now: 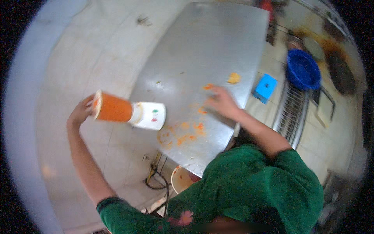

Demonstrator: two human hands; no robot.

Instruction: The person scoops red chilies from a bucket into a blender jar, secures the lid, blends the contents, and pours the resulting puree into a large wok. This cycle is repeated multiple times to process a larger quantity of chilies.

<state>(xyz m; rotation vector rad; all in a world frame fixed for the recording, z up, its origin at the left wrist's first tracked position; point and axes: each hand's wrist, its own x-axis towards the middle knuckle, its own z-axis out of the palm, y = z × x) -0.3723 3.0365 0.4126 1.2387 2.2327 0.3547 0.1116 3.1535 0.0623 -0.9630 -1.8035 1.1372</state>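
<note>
A blender [149, 115] with a white base stands at the left edge of the steel table [202, 43]. Its jar [115, 107] is full of orange pulp. At the top of that jar is my left hand [82, 110], its fingers closed about the rim, some of them hidden behind it. Over the table my right hand [222, 102] is curled, its fingers drawn together and somewhat blurred. An orange food scrap [209, 86] lies right by its fingertips; whether anything is in the fingers cannot be made out. Orange smears [187, 134] spread between the blender and this hand.
A yellowish lump [234, 78] lies near the table's right edge. Beyond that edge are a blue box [265, 88], a floor grate [290, 113] and a blue basin [303, 70]. Under the near left corner stand a pale bucket [179, 180] and a dark hose [156, 181].
</note>
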